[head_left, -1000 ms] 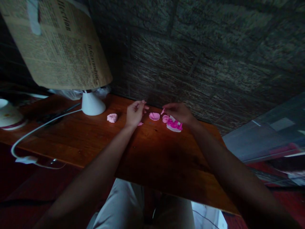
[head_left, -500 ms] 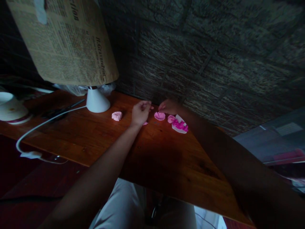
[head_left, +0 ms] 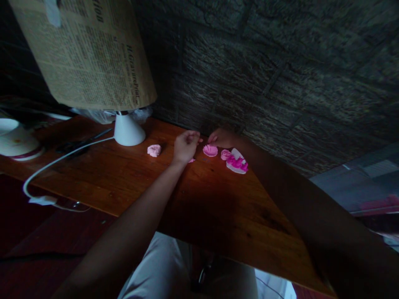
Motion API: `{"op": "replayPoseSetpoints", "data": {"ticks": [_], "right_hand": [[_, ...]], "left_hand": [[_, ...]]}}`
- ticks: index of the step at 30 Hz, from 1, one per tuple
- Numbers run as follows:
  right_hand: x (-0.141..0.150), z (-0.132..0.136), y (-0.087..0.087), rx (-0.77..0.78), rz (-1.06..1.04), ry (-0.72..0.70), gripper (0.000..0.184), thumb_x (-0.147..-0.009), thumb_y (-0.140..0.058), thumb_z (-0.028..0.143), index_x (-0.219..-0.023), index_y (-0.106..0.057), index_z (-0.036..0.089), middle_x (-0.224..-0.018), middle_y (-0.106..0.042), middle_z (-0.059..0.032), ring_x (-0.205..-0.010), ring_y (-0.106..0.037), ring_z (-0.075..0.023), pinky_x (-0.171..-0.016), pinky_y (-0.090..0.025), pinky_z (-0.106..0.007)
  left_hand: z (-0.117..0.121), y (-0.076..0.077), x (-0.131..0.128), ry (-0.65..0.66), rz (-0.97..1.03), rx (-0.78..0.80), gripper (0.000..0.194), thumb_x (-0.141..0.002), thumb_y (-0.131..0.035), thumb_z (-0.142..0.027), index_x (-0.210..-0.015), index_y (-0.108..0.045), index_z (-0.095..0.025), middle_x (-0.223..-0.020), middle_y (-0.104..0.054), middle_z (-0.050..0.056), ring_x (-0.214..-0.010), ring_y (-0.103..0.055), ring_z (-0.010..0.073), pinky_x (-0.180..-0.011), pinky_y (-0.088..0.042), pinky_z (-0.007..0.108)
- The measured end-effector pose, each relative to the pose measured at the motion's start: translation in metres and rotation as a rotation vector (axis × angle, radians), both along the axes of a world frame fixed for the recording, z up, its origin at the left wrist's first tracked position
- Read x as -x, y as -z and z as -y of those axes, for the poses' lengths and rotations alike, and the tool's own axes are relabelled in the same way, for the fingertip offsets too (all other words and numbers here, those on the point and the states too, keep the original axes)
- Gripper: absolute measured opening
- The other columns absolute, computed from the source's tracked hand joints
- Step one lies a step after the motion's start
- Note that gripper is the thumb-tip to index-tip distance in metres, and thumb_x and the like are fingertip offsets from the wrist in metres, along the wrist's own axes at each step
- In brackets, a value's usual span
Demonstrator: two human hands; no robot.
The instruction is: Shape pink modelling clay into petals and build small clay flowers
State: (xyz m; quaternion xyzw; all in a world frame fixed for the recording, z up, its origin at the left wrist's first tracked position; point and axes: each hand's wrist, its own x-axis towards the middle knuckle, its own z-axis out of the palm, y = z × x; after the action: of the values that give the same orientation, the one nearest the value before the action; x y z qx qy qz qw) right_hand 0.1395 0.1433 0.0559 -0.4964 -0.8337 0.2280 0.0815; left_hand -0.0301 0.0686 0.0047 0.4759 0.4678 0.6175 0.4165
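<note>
Both of my hands are over the back of the wooden tabletop, close together and near the wall. My left hand (head_left: pixel 186 145) is closed with curled fingers; whatever it pinches is too small and dim to make out. Facing it, my right hand (head_left: pixel 222 138) is closed too, its fingertips bent down and their contents hidden. Just below the right fingertips lies a pink round dish-like piece (head_left: pixel 210 150) with a ragged edge. To its right is a small pink rosette (head_left: pixel 225 155), touching bright pink ruffled pieces (head_left: pixel 237 162) on a pale base. A pink scrap (head_left: pixel 191 160) shows beside my left wrist.
A crumpled light pink lump (head_left: pixel 153 150) lies left of my left hand. Farther left stand a lamp with a white base (head_left: pixel 128 132) and newsprint shade (head_left: pixel 102 58), its white cord (head_left: pixel 62 158), and a white cup (head_left: pixel 17 139). A stone-patterned wall (head_left: pixel 230 74) bounds the table (head_left: pixel 212 199).
The view has shifted very slightly. Both hands keep nearly the same closed pose and place, and the pink pieces lie as before.
</note>
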Motion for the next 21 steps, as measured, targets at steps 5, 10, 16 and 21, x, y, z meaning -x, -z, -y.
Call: {"op": "replayPoseSetpoints", "data": {"ticks": [5,10,16,21], "right_hand": [[-0.011,0.01,-0.015,-0.088,-0.037,0.009,0.011,-0.067,-0.079,0.011,-0.066,-0.079,0.021,-0.069,-0.077,-0.0029,-0.064,-0.067,-0.0167,-0.063,-0.048,-0.027],[-0.021,0.082,-0.03,-0.164,-0.186,0.025,0.013,-0.085,-0.069,0.022,-0.081,-0.081,0.022,-0.075,-0.078,-0.0017,-0.067,-0.068,-0.0169,-0.067,-0.048,-0.029],[-0.038,0.17,0.016,-0.084,-0.381,0.075,0.023,-0.093,-0.061,0.03,-0.079,-0.077,0.02,-0.069,-0.073,-0.0018,-0.06,-0.064,-0.0148,-0.06,-0.045,-0.027],[-0.056,0.174,0.056,-0.037,-0.608,0.23,0.018,-0.091,-0.063,0.03,-0.086,-0.077,0.021,-0.075,-0.075,-0.0029,-0.062,-0.067,-0.0158,-0.065,-0.051,-0.03]], "left_hand": [[-0.003,0.001,0.006,-0.012,-0.064,-0.018,0.014,-0.09,-0.06,-0.024,-0.094,-0.071,-0.016,-0.084,-0.078,0.007,-0.073,-0.071,0.0153,-0.071,-0.055,0.025],[0.0,0.0,0.034,0.166,-0.497,-0.119,0.01,-0.078,-0.074,-0.032,-0.077,-0.074,-0.022,-0.075,-0.077,0.004,-0.066,-0.069,0.018,-0.061,-0.049,0.025],[0.001,0.005,0.051,0.397,-0.819,-0.072,0.012,-0.059,-0.079,-0.016,-0.064,-0.073,-0.026,-0.057,-0.069,-0.003,-0.05,-0.061,0.0151,-0.049,-0.038,0.023],[0.011,-0.004,0.028,0.54,-0.726,-0.111,0.009,-0.072,-0.073,-0.019,-0.076,-0.079,-0.024,-0.081,-0.079,0.003,-0.074,-0.072,0.0183,-0.073,-0.052,0.027]]}}
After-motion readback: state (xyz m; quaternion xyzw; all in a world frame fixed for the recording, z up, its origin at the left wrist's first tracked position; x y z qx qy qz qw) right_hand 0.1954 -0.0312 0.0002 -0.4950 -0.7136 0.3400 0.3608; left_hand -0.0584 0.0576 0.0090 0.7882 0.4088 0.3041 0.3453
